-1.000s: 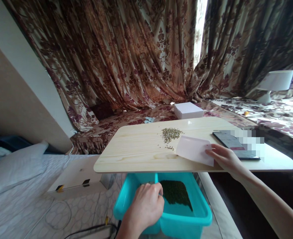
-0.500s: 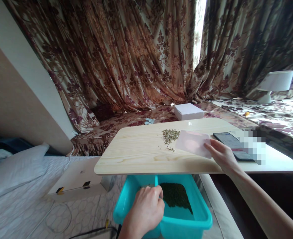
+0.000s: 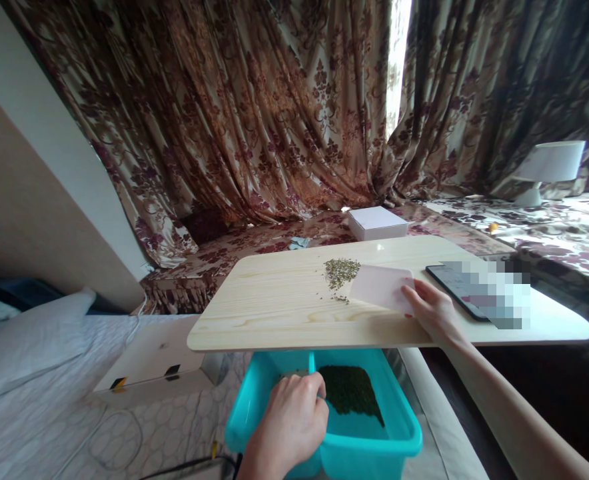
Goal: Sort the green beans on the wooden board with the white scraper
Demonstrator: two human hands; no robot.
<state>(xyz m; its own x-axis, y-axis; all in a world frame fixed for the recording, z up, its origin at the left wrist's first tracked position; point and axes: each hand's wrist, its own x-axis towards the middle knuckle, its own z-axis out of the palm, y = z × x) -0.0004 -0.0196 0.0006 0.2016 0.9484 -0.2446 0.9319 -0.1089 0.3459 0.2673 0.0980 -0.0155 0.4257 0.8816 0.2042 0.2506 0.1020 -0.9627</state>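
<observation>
In my right hand (image 3: 432, 310) is a thin, translucent white plastic sheet (image 3: 380, 287), pinched at its right end. Its far left edge touches or nearly touches a scattered pile of greenish dried bits (image 3: 342, 272) on the light wooden tabletop (image 3: 254, 300). My left hand (image 3: 294, 413) is closed over the middle divider of a turquoise two-part tub (image 3: 409, 427) below the table edge. Dark green dried flakes (image 3: 352, 393) lie in the tub's right compartment. The left compartment is mostly hidden by my left hand; a few small bits show there.
A phone (image 3: 454, 293), partly blurred out, lies right of my right hand. Behind the table sits a white box (image 3: 377, 223). Another white box (image 3: 159, 357) and a cable (image 3: 109, 437) rest on the bed at left. A lamp (image 3: 554, 163) stands far right.
My right hand has moved a little left, and the plastic sheet appears turned slightly. My left hand stays at the divider. The whole view has shifted slightly.
</observation>
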